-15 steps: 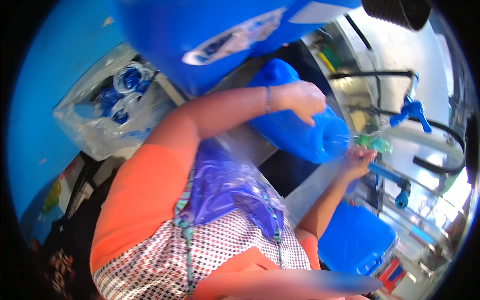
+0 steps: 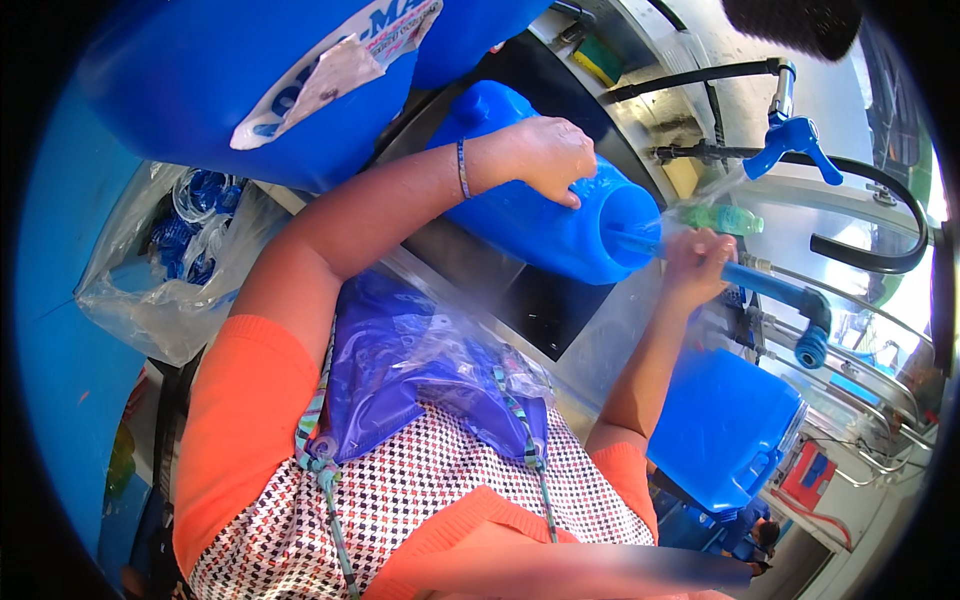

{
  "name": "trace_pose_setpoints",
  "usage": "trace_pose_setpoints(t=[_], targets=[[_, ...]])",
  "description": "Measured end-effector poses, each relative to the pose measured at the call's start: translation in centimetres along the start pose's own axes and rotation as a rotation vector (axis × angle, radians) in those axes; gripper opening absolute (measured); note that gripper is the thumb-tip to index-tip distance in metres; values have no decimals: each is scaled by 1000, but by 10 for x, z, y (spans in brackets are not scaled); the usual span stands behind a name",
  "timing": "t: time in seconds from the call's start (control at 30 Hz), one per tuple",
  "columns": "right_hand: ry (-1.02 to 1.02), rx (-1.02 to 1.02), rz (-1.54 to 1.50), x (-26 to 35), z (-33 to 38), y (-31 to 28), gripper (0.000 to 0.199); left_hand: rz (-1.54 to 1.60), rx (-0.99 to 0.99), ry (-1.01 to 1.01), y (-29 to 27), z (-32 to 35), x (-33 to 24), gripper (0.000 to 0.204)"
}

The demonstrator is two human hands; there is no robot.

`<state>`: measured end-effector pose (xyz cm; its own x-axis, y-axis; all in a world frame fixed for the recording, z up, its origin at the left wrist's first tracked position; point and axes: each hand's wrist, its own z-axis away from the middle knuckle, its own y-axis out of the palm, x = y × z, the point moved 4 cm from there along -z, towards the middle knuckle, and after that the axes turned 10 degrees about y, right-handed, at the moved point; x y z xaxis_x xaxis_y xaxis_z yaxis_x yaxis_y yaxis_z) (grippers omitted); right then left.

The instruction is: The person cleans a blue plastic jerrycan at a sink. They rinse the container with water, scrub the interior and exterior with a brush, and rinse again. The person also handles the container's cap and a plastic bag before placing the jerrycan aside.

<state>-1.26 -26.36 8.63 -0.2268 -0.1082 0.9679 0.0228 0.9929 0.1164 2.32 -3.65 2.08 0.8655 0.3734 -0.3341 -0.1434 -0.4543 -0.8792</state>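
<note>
Jug [image 2: 560, 235] lying on its side on dark counter [image 2: 540, 312]; left hand [image 2: 545, 160] curling over it, grip hidden. Right hand [image 2: 697, 262] clasping blue pipe [image 2: 775, 285], tip apparently reaching inside jug's mouth [image 2: 640, 212]. Inserting looking done; pipe not yet coming out.

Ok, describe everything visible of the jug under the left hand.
The jug is blue and plastic-looking, with a wide round mouth and a rounded knob opposite. It lies on its side over a dark surface, mouth facing right. The left hand rests on its upper side; what looks like a blue rod enters the mouth.
</note>
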Motion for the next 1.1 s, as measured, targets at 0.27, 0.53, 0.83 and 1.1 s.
trace_pose_setpoints(t=[0.27,0.53,0.83,1.1], targets=[[-18,-68,-81,-26,5,6,43,14,82,28,5,-12,-9,39],[-136,53,98,22,-5,5,44,-13,4,-25,2,-3,-2,39],[39,271,-46,9,10,29,40,6,63,68,7,-16,-18,39],[-97,233,52,27,13,26,41,-9,52,57,8,-16,-16,39]])
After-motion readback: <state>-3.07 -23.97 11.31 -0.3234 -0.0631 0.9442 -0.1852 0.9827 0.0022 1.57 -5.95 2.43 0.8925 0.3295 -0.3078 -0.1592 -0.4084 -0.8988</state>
